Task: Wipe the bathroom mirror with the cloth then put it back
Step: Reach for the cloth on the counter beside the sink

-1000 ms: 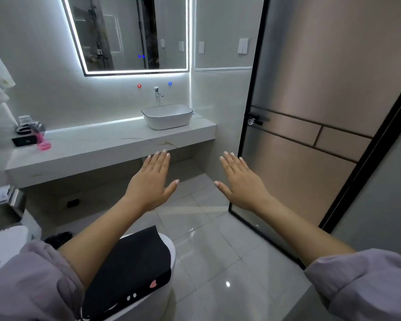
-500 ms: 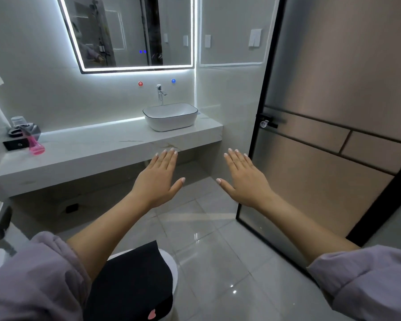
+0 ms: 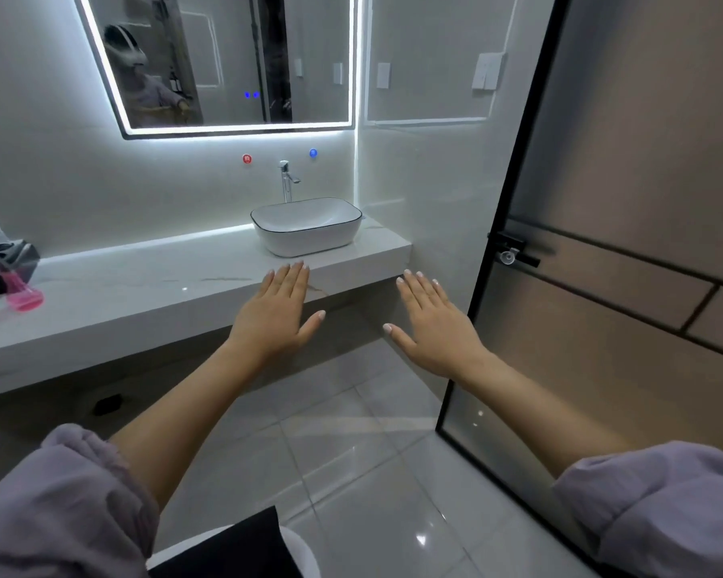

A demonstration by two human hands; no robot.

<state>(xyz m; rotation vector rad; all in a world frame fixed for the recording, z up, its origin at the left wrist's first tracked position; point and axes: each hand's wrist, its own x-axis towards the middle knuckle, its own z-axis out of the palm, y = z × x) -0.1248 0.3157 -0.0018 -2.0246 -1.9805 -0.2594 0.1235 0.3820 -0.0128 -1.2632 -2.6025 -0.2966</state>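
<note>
Mirror (image 3: 234, 56) hangs on the wall above the bench (image 3: 143, 277), its lit border glowing white and its right edge close to the wall corner. A person's reflection shows in its left part.

Both my arms reach forward, palms down. My left hand (image 3: 274, 314) is flat, the four fingers (image 3: 293, 281) straight and pressed together, the thumb spread out to the right. From here its fingertips line up with the bench's front edge, just below the basin (image 3: 305, 225); I cannot tell whether they touch it. My right hand (image 3: 433, 327) is flat too, the fingers straight and slightly apart, the thumb spread to the left. It hangs over the floor (image 3: 372, 473) beside the black-framed door (image 3: 622, 202).

The basin stands at the bench's right end, with the tap (image 3: 285, 179) behind it at the back edge. At the left end lie a pink bottle (image 3: 22, 292) and a dark holder (image 3: 5, 252), touching each other.

A black sheet (image 3: 247, 548) lies on something white and rounded at the bottom of the view; I cannot tell whether it is the cloth.
</note>
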